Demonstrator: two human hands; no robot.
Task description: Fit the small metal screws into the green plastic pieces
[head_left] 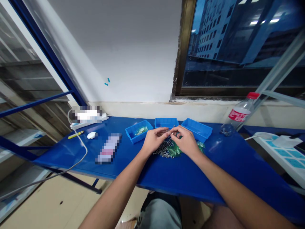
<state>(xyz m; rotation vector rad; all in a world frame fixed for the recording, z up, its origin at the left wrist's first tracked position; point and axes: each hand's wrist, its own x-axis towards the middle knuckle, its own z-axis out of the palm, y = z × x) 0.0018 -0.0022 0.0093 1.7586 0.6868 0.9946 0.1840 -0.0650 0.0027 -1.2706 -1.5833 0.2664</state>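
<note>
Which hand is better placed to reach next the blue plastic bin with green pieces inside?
Probably the left hand: it is nearest that blue plastic bin, while the right hand lies farther, past the pile of small metal pins.

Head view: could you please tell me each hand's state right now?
Left hand: closed, on something tiny.
Right hand: closed, holding what cannot be told.

The left hand [154,140] and right hand [187,141] are bare, as are both forearms [114,187]. Below the edge of the blue table [181,190], grey cloth [160,216] with a darker band looks like shorts, though the view there is poor.
</note>
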